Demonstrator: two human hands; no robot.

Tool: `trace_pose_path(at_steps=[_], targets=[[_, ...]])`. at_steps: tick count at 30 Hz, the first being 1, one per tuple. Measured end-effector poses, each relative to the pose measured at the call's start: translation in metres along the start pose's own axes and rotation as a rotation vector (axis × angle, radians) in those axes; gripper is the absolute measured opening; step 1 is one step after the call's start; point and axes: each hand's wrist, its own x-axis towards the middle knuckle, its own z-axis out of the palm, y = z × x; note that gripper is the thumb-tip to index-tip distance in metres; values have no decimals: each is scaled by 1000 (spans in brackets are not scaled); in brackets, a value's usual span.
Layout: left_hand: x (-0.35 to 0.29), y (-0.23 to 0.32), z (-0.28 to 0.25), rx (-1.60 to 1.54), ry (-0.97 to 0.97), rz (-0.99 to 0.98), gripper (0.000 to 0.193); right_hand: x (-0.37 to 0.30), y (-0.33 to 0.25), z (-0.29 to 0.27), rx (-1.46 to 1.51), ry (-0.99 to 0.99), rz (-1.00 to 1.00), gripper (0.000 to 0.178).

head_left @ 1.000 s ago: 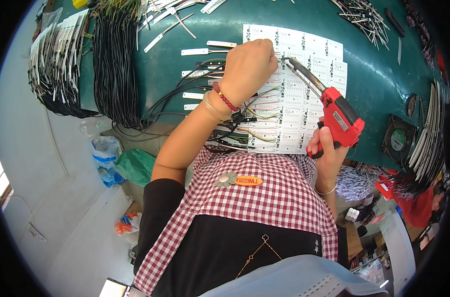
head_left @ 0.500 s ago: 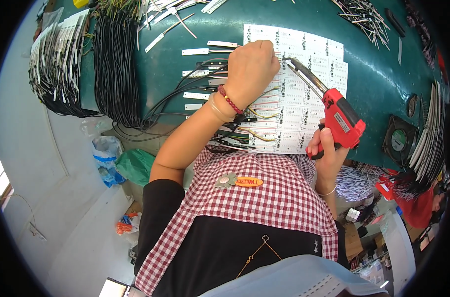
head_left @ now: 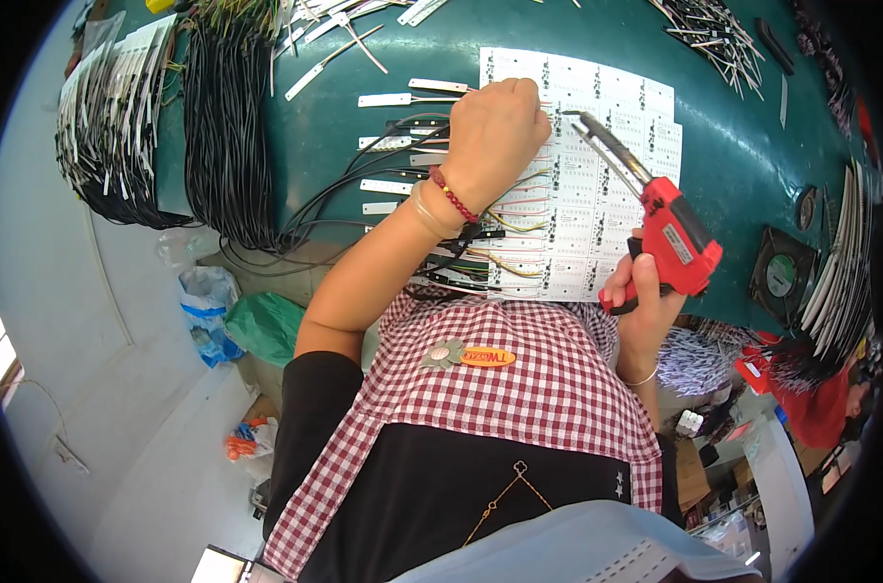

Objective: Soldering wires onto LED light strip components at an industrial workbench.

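Observation:
My right hand (head_left: pixel 647 291) grips a red soldering gun (head_left: pixel 676 238) by its handle. The gun's metal tip points up and left, just above a white sheet of printed circuit boards (head_left: pixel 597 175) and apart from it. My left hand (head_left: pixel 500 131) is closed over the sheet's left edge, its fingers pinched on a thin wire whose end shows beside them; the rest is hidden under the hand. Below that hand, several red and yellow wires (head_left: pixel 519 225) reach the boards' left edge. White strips (head_left: pixel 385 100) with leads lie left of the hand.
A thick bundle of black cables (head_left: pixel 225 136) hangs over the green table's (head_left: pixel 363 44) front edge at the left, beside strips with leads (head_left: pixel 121 121). At the right stand a small black fan (head_left: pixel 783 275) and a bundle of pale leads (head_left: pixel 843 262). More leads (head_left: pixel 713 39) lie far right.
The soldering gun in my right hand has shifted slightly right, its tip drawing away from my left fingers. My left hand has stayed almost in place.

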Motion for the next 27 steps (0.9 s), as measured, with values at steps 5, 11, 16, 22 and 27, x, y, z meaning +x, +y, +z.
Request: trace_pose_path(at_steps=[5,11,16,22,27], targets=[[1,-1,0,7,-14,13,10,4,-6,-11,161,75,-100,33],[-1,-4,-14,49,-102,-7,8,6,20,-67,502,-126,-86,40],[-11,-39,-69,14,-58,-143,10,4,47,-89,717,-135,-90,38],[-92,-73,-125,359,-178,-345,19,5,50,-83,638,-122,-143,41],[-120,-77,-139,299,-286,-643,22,10,49,-79,567,-139,-158,41]])
